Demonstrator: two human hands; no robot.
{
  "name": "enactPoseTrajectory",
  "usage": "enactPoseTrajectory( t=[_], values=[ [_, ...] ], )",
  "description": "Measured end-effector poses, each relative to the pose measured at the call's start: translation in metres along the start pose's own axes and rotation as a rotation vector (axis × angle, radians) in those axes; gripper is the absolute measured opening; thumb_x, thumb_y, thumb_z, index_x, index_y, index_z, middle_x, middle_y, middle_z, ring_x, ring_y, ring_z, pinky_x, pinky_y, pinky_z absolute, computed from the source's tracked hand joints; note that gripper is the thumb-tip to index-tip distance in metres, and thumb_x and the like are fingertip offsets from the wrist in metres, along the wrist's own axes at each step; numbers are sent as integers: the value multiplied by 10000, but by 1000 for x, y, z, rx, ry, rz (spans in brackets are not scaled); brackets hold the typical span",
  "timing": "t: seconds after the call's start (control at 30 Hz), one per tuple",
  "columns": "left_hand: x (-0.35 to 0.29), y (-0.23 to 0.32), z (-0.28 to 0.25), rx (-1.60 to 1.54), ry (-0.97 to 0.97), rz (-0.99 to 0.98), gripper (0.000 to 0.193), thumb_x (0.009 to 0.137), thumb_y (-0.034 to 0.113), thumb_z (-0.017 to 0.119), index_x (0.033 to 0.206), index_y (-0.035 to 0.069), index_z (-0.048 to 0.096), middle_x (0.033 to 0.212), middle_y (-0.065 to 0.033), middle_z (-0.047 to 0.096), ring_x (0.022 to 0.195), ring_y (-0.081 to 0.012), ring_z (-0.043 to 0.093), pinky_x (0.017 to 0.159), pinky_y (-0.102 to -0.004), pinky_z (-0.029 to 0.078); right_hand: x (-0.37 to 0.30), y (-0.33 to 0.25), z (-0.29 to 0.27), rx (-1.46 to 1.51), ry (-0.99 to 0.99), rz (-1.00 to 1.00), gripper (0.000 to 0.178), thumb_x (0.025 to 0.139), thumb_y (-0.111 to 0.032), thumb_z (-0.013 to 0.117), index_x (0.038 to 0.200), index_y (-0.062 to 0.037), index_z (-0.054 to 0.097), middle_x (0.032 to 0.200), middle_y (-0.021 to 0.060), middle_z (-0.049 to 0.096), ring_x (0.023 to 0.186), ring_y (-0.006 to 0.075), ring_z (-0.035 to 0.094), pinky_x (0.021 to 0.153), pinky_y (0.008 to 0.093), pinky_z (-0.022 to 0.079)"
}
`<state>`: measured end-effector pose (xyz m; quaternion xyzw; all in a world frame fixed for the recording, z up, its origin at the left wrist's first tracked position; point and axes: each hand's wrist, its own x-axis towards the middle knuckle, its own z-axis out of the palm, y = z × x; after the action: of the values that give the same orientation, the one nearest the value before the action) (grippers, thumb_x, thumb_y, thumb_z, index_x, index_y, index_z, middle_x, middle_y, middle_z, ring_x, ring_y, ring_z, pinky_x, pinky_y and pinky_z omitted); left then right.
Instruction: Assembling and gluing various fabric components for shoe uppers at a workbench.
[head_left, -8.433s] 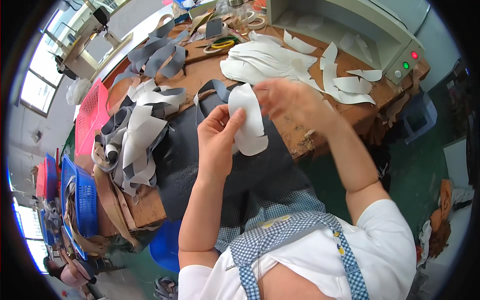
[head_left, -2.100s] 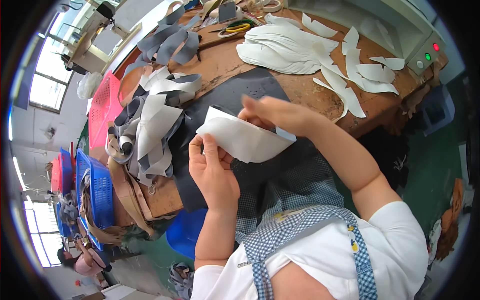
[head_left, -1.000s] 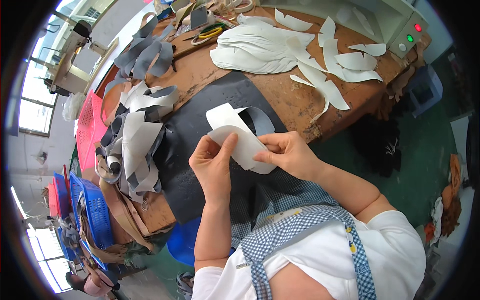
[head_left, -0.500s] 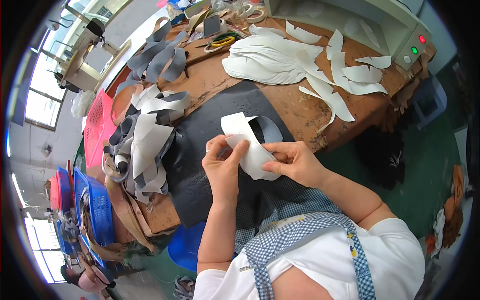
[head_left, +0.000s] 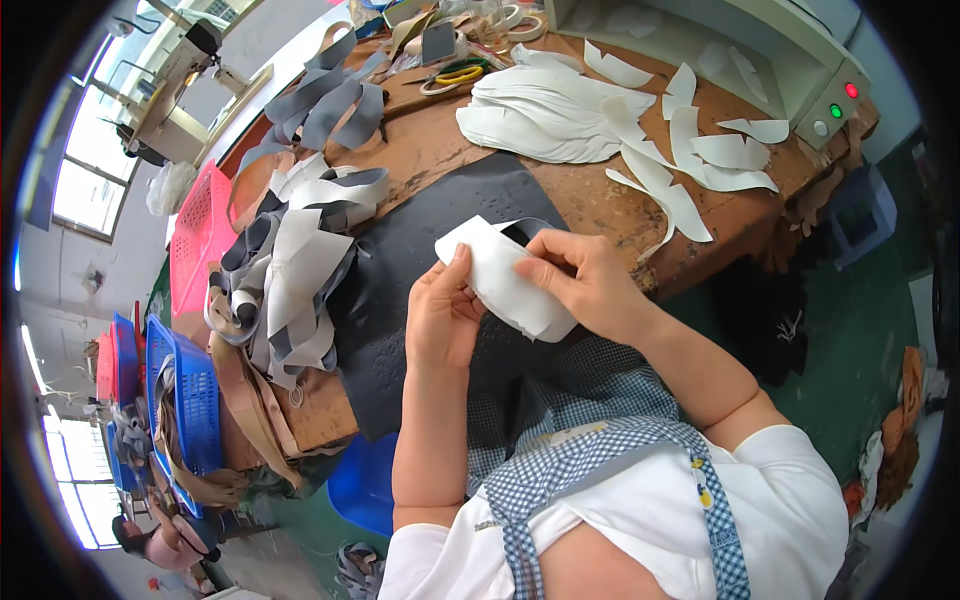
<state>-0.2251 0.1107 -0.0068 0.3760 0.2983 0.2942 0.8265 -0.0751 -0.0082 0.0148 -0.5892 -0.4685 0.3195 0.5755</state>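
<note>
Blue-and-white checked fabric is being worn as an apron (head_left: 620,444) over a white shirt (head_left: 640,505). Ahead of it, a white curved piece (head_left: 500,265) is being held up above a black mat (head_left: 400,290), its grey reverse being partly exposed at the far side. The left edge of the piece is being pinched by the left hand (head_left: 444,312), the thumb being pressed against the white face. The right part is being clamped by the right hand (head_left: 597,287), the thumb being set on the white face and the fingers being partly hidden. The mat is being supported by a brown table (head_left: 430,150) and is being extended past its near edge. To the left, a heap of grey and white strips (head_left: 300,265) is being carried beside a pink basket (head_left: 203,240). Beyond the mat, a stack of white pieces (head_left: 540,115) is being borne, with loose white cutouts (head_left: 735,152) being spread to its right. Farther back, yellow-handled scissors (head_left: 458,76) are being kept near a phone (head_left: 438,43).
</note>
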Motion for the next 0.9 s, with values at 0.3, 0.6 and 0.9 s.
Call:
enactPoseTrajectory(
  t=[0.3,0.6,0.9],
  values=[
    [-21,-4,24,170,-68,-97,342,908,134,685,1197,-27,598,1097,-96,662,992,-178,654,811,-346,573,29,-1,-4,-142,65,-64,235,950,-218,633,875,4,645,718,42,641,645,76,566,581,263,459],
    [-21,-3,19,161,-21,34,350,857,49,702,1181,-49,609,1042,-83,667,929,-155,649,842,-319,546,41,7,12,-228,193,-108,264,961,-258,610,890,-6,639,703,123,660,589,206,627,567,326,476],
    [-24,-24,41,194,72,339,336,869,6,706,1180,-44,589,1001,-50,661,902,-105,627,822,-249,511,41,9,25,-208,358,-113,299,1004,-300,539,942,-13,597,673,124,653,548,193,613,535,337,455]
  ],
)
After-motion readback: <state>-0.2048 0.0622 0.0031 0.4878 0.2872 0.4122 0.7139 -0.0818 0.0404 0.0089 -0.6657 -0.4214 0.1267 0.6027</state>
